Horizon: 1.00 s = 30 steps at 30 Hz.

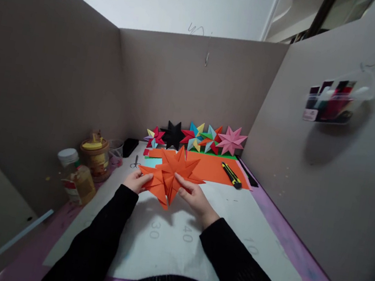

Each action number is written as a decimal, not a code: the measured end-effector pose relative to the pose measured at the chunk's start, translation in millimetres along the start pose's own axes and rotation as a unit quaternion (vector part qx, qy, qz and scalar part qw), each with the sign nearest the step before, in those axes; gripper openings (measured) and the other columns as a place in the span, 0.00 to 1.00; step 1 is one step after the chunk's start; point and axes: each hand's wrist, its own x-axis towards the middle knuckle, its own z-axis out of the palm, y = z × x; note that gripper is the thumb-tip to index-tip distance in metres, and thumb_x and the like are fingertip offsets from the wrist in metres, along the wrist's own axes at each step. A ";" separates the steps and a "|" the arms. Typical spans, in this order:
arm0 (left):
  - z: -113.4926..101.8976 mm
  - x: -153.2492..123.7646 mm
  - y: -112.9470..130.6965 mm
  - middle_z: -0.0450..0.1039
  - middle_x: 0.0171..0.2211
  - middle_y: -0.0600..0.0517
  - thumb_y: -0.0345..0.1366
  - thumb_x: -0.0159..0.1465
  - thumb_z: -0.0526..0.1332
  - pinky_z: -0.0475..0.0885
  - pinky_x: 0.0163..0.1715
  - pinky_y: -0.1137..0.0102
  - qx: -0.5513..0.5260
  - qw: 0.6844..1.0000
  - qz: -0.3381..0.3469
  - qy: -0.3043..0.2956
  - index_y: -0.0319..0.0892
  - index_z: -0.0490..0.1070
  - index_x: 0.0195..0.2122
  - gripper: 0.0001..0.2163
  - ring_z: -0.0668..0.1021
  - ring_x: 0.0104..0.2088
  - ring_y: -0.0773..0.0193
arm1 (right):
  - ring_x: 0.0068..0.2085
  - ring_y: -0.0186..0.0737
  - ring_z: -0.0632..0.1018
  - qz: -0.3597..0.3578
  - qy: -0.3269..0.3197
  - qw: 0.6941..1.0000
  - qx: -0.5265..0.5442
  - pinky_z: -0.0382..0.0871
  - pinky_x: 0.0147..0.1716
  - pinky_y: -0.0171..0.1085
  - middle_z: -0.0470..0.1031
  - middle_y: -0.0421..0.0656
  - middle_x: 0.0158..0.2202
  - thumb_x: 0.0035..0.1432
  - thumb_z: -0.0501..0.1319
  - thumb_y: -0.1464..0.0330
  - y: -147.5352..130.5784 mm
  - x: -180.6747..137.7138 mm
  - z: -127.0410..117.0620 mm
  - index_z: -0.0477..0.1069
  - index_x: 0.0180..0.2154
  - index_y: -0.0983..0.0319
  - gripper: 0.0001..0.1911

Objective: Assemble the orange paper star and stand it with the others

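An orange folded-paper star (179, 165) with several points is held up above the white sheet in front of me. My left hand (136, 181) pinches its lower left point between thumb and fingers. At the star's lower right, my right hand (196, 198) has its index finger pressed near the centre, with the thumb just below. Whether the right thumb grips the paper from behind I cannot tell. Behind the star lie orange paper sheets (208, 167), with a yellow and black box cutter (231, 175) resting on them. Small scissors (136, 162) lie to the left.
Several finished paper stars (232, 141) lean against the back panel. On the left stand a bottle with a white cap (76, 177), a brown jar (95, 157) and a clear plastic cup (116, 149). A clear holder (336, 100) hangs on the right panel. Grey panels enclose three sides.
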 end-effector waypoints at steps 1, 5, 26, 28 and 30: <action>-0.1 1.1 -2.1 0.75 0.24 0.51 0.36 0.37 0.71 0.73 0.24 0.71 0.001 1.000 -0.004 0.007 0.37 0.71 0.31 0.19 0.77 0.25 0.64 | 0.58 0.49 0.62 -0.003 -0.003 1.000 -0.001 0.49 0.59 0.51 0.62 0.45 0.57 0.52 0.60 0.57 0.0 -0.2 0.1 0.62 0.54 0.58 0.28; -4.3 4.8 -3.6 0.69 0.17 0.58 0.40 0.39 0.70 0.60 0.13 0.80 0.029 0.999 0.004 0.039 0.38 0.70 0.28 0.17 0.69 0.16 0.74 | 0.58 0.48 0.62 -0.014 -0.002 1.000 -0.010 0.49 0.59 0.51 0.62 0.44 0.57 0.53 0.59 0.58 0.9 0.0 -1.2 0.61 0.54 0.57 0.27; 1.1 -0.2 -1.6 0.66 0.14 0.59 0.43 0.41 0.69 0.50 0.09 0.80 0.045 0.998 0.041 0.019 0.39 0.68 0.29 0.18 0.62 0.10 0.76 | 0.58 0.49 0.63 -0.006 -0.047 0.999 -0.013 0.51 0.58 0.50 0.63 0.44 0.56 0.51 0.60 0.56 -1.4 -1.2 -1.9 0.63 0.53 0.57 0.28; 3.4 1.3 -5.7 0.70 0.18 0.55 0.42 0.39 0.69 0.57 0.12 0.79 0.034 0.997 0.065 0.026 0.39 0.68 0.27 0.17 0.69 0.15 0.72 | 0.57 0.49 0.63 -0.008 -0.056 0.998 -0.011 0.51 0.58 0.50 0.63 0.45 0.56 0.52 0.59 0.56 -1.7 -1.4 -0.6 0.62 0.54 0.57 0.28; 3.9 4.0 -9.7 0.71 0.18 0.54 0.41 0.39 0.70 0.60 0.15 0.77 0.040 0.996 0.080 0.030 0.39 0.68 0.26 0.17 0.72 0.19 0.69 | 0.57 0.49 0.64 -0.006 -0.063 0.998 -0.006 0.52 0.57 0.51 0.63 0.45 0.56 0.53 0.59 0.56 -3.2 -1.8 1.3 0.62 0.54 0.58 0.28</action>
